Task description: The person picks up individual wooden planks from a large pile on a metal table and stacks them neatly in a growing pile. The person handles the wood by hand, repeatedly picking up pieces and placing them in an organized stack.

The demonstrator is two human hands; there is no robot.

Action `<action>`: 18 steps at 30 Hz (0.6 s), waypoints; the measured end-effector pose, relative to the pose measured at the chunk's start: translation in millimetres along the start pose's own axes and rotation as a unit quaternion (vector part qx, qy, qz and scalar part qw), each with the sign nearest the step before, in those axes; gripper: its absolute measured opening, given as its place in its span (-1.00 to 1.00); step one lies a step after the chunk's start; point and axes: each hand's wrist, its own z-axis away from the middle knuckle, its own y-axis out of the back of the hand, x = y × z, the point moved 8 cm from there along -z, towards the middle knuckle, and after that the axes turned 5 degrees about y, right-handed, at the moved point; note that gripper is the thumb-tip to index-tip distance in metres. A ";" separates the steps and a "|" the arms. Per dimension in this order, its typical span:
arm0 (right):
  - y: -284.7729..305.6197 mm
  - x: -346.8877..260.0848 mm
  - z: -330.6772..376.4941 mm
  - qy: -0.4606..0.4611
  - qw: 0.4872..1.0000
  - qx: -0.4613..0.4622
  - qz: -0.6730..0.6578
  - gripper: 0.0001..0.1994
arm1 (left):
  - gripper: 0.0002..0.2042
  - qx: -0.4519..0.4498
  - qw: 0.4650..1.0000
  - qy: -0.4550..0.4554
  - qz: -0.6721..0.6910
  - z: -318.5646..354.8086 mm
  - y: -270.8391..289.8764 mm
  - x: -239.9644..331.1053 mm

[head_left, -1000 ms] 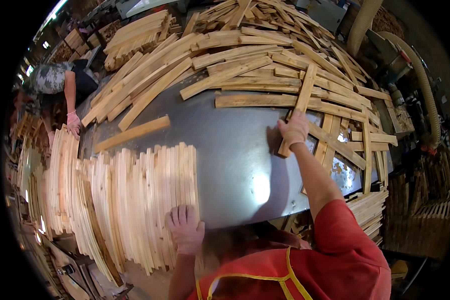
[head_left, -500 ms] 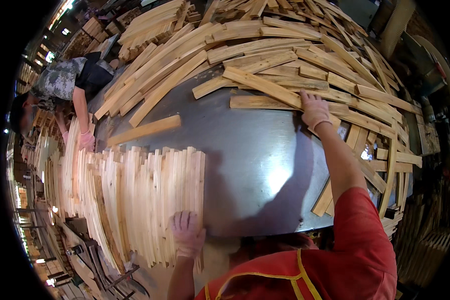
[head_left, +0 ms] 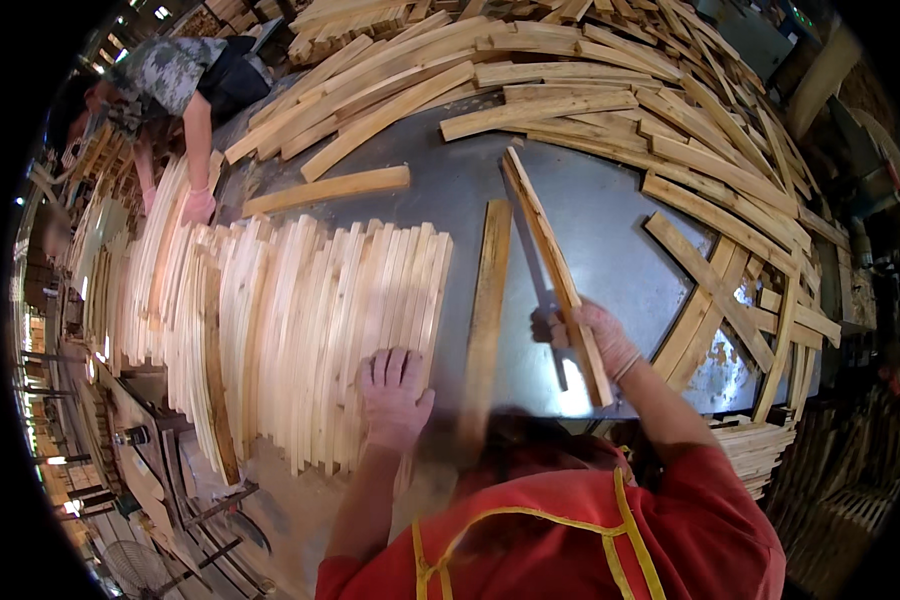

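My right hand (head_left: 602, 335) grips a long wooden slat (head_left: 544, 240) near its near end, its fingers closed around it. The slat is raised on edge over the grey metal table (head_left: 610, 220). To its left, a second wooden slat (head_left: 489, 285) lies roughly parallel, its near end blurred. My left hand (head_left: 395, 398), in a pale pink glove like the right, lies flat with fingers extended on the right end of a row of pale slats (head_left: 305, 310) packed side by side. That row overhangs the table's near edge.
A heap of loose slats (head_left: 570, 105) covers the far and right side of the table. Crossed slats (head_left: 715, 285) lie at the right edge. One single slat (head_left: 327, 190) lies behind the row. At the far left a co-worker (head_left: 175, 80) bends over the row, gloved hands on slats.
My right hand has drawn a slat from the heap toward me and turned it lengthwise. Another slat now lies beside the row. My left hand stays on the row's end.
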 end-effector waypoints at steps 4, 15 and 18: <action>-45.4 85.5 30.4 -0.104 0.984 -0.060 -0.130 -0.30 | -0.27 -0.005 1.000 0.005 -0.017 6.1 -6.5 -6.6; -54.3 -18.2 -7.1 0.099 0.885 -0.023 0.455 -0.61 | -0.29 0.003 1.000 -0.004 0.015 6.5 -7.4 -6.7; -46.6 -202.1 -33.1 0.375 0.896 0.079 0.224 -0.72 | -0.24 -0.055 0.998 0.033 0.007 12.9 -22.2 -7.9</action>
